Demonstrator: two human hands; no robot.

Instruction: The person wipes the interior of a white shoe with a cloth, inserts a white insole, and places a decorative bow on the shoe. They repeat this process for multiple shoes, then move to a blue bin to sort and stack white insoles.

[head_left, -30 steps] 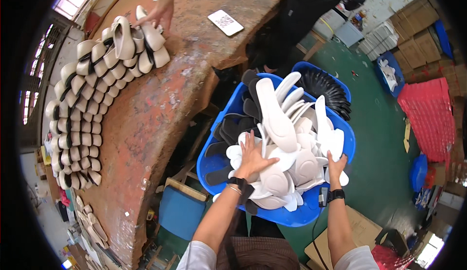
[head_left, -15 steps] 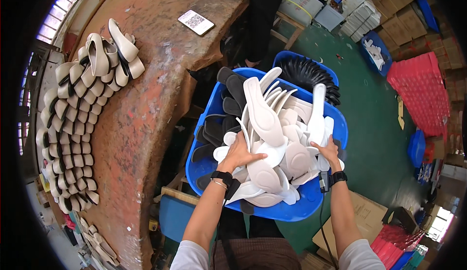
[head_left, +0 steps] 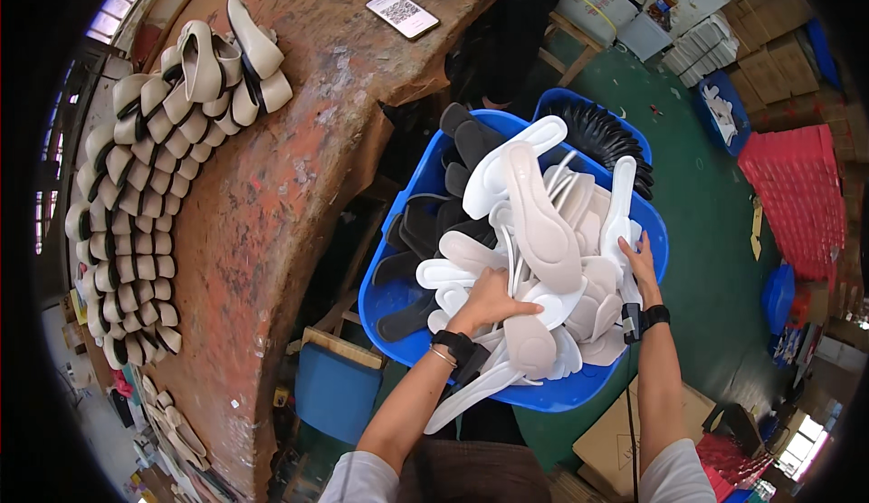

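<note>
A blue plastic tub (head_left: 385, 326) in front of me is heaped with shoe insoles, pale pink-beige and white ones on top and dark grey ones (head_left: 418, 222) along its left side. My left hand (head_left: 493, 302) is closed on insoles at the heap's near left, thumb lying across a white one and the other fingertips hidden in the pile. On the right side, my right hand (head_left: 641, 268) grips the edge of the heap beside an upright white insole (head_left: 620, 200), fingers partly hidden. A beige insole (head_left: 543, 222) leans on top between the hands.
Rows of beige shoes (head_left: 136, 204) stand on the worn worktable (head_left: 299, 159) to the left, with a phone (head_left: 403, 14) farther back. Behind the tub is another blue tub with black items (head_left: 602, 141). A blue-seated stool (head_left: 337, 392) and cardboard box (head_left: 643, 431) are near my legs.
Both hands have shifted slightly right in the picture, along with the tub and table. Insoles in the heap have shifted, and a white one now lies across the top at the back.
</note>
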